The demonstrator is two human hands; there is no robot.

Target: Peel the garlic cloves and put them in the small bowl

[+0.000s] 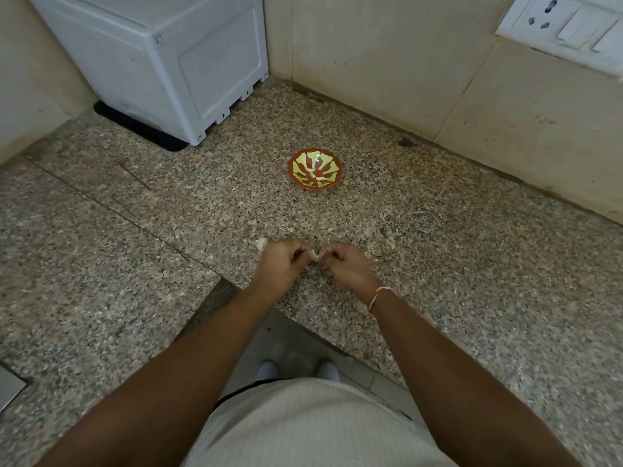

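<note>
Granite counter (pixel 438 264): bowl (pixel 315 168) beyond hands.
Left hand (pixel 281 264): fingers curled, pinching garlic clove (pixel 314 255).
Right hand (pixel 347 264): fingers curled, pinching same clove.

Dim, soft indoor light; wide-angle edge warp, slight blur.

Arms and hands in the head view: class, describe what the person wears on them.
Both forearms are bare, with no sleeves in view. The left hand wears no ring or band that shows. The right hand has a thin red and white thread tied round its wrist. No gloves and no watch can be seen.
</note>
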